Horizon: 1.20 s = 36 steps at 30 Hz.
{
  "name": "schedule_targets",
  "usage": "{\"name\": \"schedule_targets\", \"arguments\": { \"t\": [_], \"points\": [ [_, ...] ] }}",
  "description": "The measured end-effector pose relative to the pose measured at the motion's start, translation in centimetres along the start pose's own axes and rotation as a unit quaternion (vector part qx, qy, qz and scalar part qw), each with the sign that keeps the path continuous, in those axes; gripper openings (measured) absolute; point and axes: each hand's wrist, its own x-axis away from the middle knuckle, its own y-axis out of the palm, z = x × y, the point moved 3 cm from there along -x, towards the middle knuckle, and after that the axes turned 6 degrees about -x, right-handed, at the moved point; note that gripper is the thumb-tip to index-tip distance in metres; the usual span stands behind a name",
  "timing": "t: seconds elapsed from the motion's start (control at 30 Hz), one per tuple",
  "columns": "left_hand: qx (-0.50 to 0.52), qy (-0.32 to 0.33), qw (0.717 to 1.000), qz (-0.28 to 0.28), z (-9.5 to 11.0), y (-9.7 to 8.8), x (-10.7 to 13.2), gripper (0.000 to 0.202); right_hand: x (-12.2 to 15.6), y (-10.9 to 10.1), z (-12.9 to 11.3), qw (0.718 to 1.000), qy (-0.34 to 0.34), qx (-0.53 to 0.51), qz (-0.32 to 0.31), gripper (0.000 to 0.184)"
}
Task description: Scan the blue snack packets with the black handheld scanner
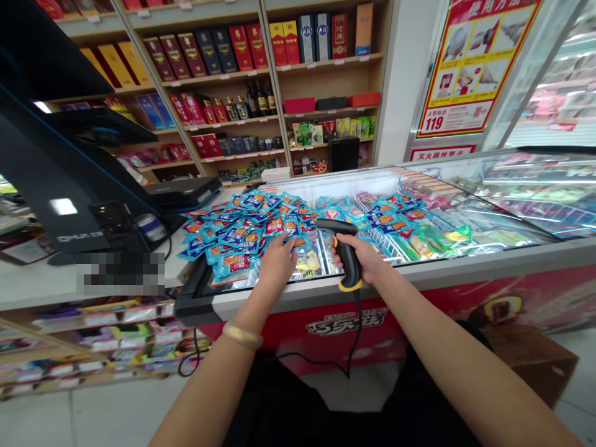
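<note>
My right hand [361, 257] is wrapped round the handle of a black and yellow barcode scanner [350, 264], held upright with its head pointing left over the freezer's glass top. A cable runs down from the scanner's base. My left hand [278, 264], with a gold-coloured bangle [243, 335] on the wrist, rests at the near edge of a heap of blue snack packets [239, 236]. Its fingers reach forward, apart, against the packets; I see nothing gripped in them. A second, smaller group of blue packets [388, 214] lies on the glass to the right of the scanner.
The chest freezer [465, 257] stretches across in front, frozen goods showing under its glass. To the left, a counter [51, 288] carries a checkout terminal [60, 174]. Behind stand shelves [326, 71] of boxes and bottles. A cardboard box [531, 357] sits on the floor at right.
</note>
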Motion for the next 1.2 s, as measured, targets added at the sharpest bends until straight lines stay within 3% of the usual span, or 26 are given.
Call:
{"name": "schedule_targets", "arguments": {
  "t": [0.2, 0.33, 0.43, 0.67, 1.2],
  "points": [
    [0.048, -0.022, 0.995, 0.083, 0.1, -1.1, 0.1, 0.032, -0.1, 0.1, 0.2, 1.0, 0.002, 0.012, -0.019, 0.022],
    [0.082, -0.081, 0.985, 0.127, -0.6, -1.5, 0.3, 0.032, 0.1, 0.1, 0.2, 1.0, -0.001, 0.017, -0.024, 0.022],
    [0.107, -0.101, 0.982, 0.121, -0.9, -1.4, 0.4, 0.034, 0.1, 0.1, 0.2, 0.999, -0.007, 0.026, -0.03, 0.019],
    [0.165, -0.061, 0.981, 0.076, 0.0, -1.5, 0.4, 0.028, 0.1, 0.0, 0.3, 0.995, -0.028, 0.058, -0.082, 0.021],
    [0.143, -0.065, 0.985, 0.065, 0.2, -1.6, 0.3, 0.031, 0.2, 0.0, 0.5, 0.995, -0.016, 0.06, -0.076, 0.02]
  ]
}}
